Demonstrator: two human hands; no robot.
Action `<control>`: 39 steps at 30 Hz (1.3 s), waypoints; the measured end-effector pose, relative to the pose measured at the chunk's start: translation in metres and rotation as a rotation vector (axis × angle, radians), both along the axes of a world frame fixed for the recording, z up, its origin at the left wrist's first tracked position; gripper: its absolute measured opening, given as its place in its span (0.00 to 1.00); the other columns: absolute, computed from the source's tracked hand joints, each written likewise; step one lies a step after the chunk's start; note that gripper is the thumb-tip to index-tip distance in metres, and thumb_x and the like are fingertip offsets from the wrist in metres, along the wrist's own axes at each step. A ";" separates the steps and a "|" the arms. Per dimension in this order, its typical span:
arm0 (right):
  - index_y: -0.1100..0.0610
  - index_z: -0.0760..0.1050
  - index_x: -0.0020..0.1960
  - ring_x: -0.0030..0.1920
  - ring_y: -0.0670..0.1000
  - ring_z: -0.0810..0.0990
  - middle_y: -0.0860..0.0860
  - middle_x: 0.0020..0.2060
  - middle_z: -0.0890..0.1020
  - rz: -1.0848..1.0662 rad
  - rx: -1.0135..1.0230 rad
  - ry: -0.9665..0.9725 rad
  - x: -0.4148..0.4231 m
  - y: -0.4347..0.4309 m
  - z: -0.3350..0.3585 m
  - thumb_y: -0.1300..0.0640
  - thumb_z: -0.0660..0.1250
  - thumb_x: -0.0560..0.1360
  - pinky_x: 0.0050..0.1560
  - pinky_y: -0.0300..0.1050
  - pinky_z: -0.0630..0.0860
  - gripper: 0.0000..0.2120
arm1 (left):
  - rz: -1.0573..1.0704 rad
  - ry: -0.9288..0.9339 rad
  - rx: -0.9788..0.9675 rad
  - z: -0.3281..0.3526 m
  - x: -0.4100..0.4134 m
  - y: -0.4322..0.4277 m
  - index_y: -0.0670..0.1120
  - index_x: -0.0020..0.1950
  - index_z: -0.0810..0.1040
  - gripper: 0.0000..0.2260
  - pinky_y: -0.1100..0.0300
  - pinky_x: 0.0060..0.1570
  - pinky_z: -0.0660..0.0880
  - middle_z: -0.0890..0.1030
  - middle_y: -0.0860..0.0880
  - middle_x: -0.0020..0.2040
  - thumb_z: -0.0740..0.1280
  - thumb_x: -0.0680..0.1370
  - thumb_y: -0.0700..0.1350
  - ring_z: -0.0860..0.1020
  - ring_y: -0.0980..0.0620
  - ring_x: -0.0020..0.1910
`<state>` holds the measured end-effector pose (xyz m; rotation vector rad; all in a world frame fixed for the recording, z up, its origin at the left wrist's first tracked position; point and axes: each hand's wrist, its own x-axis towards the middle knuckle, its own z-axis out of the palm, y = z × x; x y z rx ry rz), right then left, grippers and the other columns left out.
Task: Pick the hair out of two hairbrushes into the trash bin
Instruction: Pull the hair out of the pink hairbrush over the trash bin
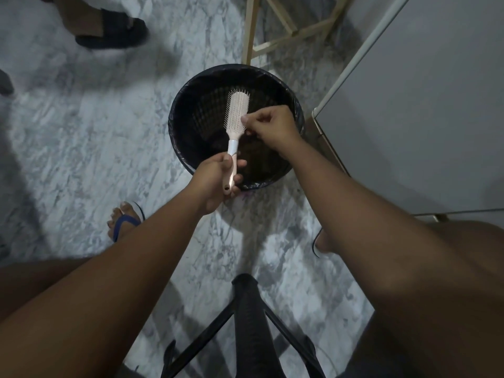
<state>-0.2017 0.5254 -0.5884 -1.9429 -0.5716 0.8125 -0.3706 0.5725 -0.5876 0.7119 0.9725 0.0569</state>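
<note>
My left hand is wrapped round the handle of the hairbrush, just below centre frame. My right hand sits centre-right, fingers curled, with thumb and forefinger closed together against the right edge of the brush head. I cannot tell whether any hair lies in that pinch, as strands are too fine to resolve. Governing relation: the brush's long axis runs nearly vertical in the frame, with the handle end low at the left hand, the head pointing up and away, and the bristles turned toward the camera. The head lies just left of the right hand, which is the nearer hand to the bristles. I judge that the left hand serves only as a clamp. The whole head hangs over the mouth of the trash bin, so anything released from the pinch should, in my judgement, fall inside. The bin is round and dark, with a black liner folded over its rim. Its latticed interior shows a dim brownish mass low down, which I cannot identify. No second hairbrush is in view. A marbled floor surrounds the bin, and a grey cabinet stands at the right.
</note>
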 end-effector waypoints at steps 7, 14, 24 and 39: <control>0.60 0.78 0.51 0.32 0.43 0.81 0.50 0.37 0.84 -0.193 -0.053 0.046 0.008 0.003 0.005 0.57 0.59 0.83 0.33 0.37 0.77 0.11 | 0.053 -0.043 -0.037 0.001 0.003 0.001 0.42 0.65 0.74 0.13 0.65 0.23 0.63 0.79 0.49 0.47 0.54 0.85 0.43 0.69 0.56 0.28; 0.45 0.52 0.79 0.48 0.47 0.81 0.51 0.67 0.73 0.148 -0.108 -0.292 0.012 -0.004 -0.014 0.60 0.78 0.68 0.49 0.39 0.80 0.49 | -0.031 0.025 0.002 0.006 0.004 0.002 0.42 0.63 0.74 0.12 0.65 0.22 0.63 0.78 0.47 0.48 0.55 0.85 0.42 0.69 0.56 0.28; 0.57 0.84 0.55 0.49 0.44 0.84 0.51 0.49 0.87 -0.129 0.000 -0.440 0.025 0.007 -0.002 0.62 0.71 0.75 0.58 0.38 0.79 0.09 | -0.047 0.001 0.036 -0.006 -0.010 0.000 0.41 0.65 0.74 0.12 0.64 0.25 0.63 0.79 0.47 0.49 0.57 0.85 0.42 0.70 0.56 0.29; 0.61 0.82 0.43 0.42 0.52 0.83 0.55 0.42 0.84 0.015 -0.150 -0.483 -0.001 0.019 -0.010 0.58 0.69 0.77 0.47 0.50 0.81 0.07 | -0.073 0.069 0.180 -0.011 -0.003 -0.016 0.40 0.63 0.73 0.12 0.64 0.25 0.62 0.78 0.47 0.50 0.56 0.85 0.44 0.69 0.54 0.31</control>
